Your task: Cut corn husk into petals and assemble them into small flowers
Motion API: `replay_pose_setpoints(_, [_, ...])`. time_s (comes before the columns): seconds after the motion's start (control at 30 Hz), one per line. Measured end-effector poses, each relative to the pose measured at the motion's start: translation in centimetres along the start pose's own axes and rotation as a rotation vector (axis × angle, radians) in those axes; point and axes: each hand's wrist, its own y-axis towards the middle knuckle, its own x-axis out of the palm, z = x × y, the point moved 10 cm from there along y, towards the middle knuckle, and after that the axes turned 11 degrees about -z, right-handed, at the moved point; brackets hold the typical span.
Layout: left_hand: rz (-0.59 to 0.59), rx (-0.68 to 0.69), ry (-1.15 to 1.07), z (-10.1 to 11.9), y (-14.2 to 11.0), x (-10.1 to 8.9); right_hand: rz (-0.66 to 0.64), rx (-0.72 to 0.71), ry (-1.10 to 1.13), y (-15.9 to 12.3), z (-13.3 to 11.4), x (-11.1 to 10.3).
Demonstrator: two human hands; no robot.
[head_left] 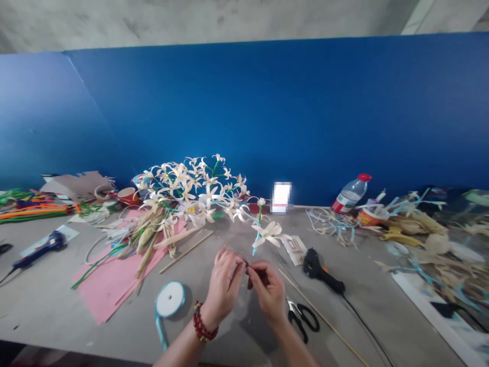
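Observation:
My left hand (224, 284), with a red bead bracelet on its wrist, and my right hand (267, 288) meet over the grey table (46, 306). Both pinch the lower end of a thin stem. That stem rises to a cream handmade flower (268, 232) with a light blue wrapped section just below the bloom. A roll of light blue ribbon (169, 299) lies left of my left hand. Black-handled scissors (301, 316) lie right of my right wrist.
A bunch of finished cream flowers (191, 191) lies on pink paper (110, 280). A black glue gun (321, 270) with its cord, thin wooden sticks (323, 317), a blue glue gun (42, 247), a water bottle (350, 193), pipe cleaners (30, 209) and dried husks (420, 224) surround me. Blue wall behind.

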Motion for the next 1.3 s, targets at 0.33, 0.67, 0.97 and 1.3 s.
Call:
replay_pose_setpoints(0.33, [-0.003, 0.009, 0.091, -0.1, -0.1, -1.2, -0.003, -0.022, 0.048, -0.1, 0.7, 0.0])
replay_pose_setpoints(0.67, [-0.024, 0.03, -0.117, 1.0, 0.5, -0.9, -0.007, -0.078, -0.047, -0.4, -0.3, 0.1])
replay_pose_setpoints(0.97, [0.153, 0.157, -0.156, 4.2, -0.3, -4.1, -0.01, -0.258, -0.348, -0.9, -1.4, -0.3])
replay_pose_setpoints(1.3, [0.147, 0.161, -0.085, 3.5, -1.4, -4.9, -0.107, -0.259, -0.3, -0.6, -3.7, 2.2])
